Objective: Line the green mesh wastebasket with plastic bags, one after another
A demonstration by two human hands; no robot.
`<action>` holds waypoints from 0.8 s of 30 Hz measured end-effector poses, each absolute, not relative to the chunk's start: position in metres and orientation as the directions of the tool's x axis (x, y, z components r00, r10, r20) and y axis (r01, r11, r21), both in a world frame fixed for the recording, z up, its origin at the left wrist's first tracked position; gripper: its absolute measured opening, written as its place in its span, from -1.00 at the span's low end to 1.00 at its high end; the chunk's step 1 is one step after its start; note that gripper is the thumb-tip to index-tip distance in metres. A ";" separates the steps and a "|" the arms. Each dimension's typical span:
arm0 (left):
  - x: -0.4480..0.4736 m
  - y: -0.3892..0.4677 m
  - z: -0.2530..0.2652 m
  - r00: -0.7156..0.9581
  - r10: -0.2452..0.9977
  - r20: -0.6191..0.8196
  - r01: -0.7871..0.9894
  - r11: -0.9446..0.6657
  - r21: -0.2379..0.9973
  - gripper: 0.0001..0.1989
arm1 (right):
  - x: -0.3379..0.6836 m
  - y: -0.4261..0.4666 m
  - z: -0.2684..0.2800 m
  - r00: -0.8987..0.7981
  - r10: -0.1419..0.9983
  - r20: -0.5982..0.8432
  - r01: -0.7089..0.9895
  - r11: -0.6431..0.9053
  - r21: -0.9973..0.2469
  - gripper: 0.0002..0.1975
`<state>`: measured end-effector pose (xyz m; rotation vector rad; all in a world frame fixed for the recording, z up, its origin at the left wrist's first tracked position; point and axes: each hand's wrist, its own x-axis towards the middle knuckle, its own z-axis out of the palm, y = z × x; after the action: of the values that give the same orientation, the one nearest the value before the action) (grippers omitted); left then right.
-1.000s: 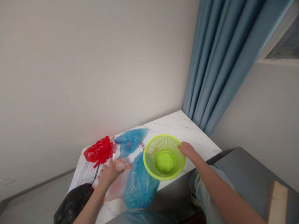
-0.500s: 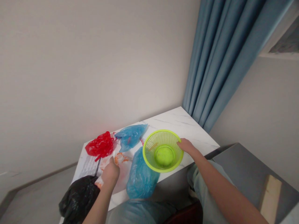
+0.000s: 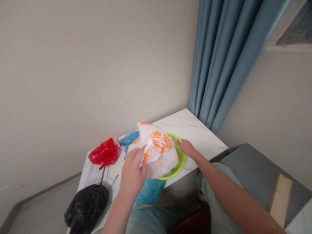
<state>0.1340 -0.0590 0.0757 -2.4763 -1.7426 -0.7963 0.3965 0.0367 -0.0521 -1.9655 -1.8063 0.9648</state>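
My left hand (image 3: 133, 169) grips a white plastic bag (image 3: 159, 148) with orange printing and holds it over the green basket (image 3: 180, 162), hiding most of the basket's inside. The right-hand rim of that basket is pinched in my right hand (image 3: 187, 148). Partly covered by the white bag and basket, a blue plastic bag (image 3: 150, 192) lies at the table's near edge. Behind my left hand is another blue plastic bag (image 3: 129, 138). Farther left rests a red plastic bag (image 3: 104, 153), and a black plastic bag (image 3: 86, 206) sits at the near left.
The white marbled table (image 3: 188, 128) stands against the wall. A printed sheet (image 3: 91, 175) and a thin blue stick (image 3: 113, 182) lie on its left part. Blue curtains (image 3: 216, 65) hang at the right, above a dark grey surface (image 3: 258, 175) carrying a wooden strip (image 3: 280, 198).
My left hand has lifted the white bag off the table and carried it right, over the basket. The basket has shifted slightly left, with my right hand still on its rim.
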 end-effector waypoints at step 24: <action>0.227 0.012 -0.110 0.110 0.722 -0.683 0.991 -0.128 0.024 0.14 | 0.395 0.017 -0.054 -0.121 0.980 -0.158 0.688 -0.032 -0.725 -0.66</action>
<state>0.2274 0.0118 -0.1097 -2.6436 -2.3021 1.0113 0.3946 0.0172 -0.0540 -1.7483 -1.8441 0.9661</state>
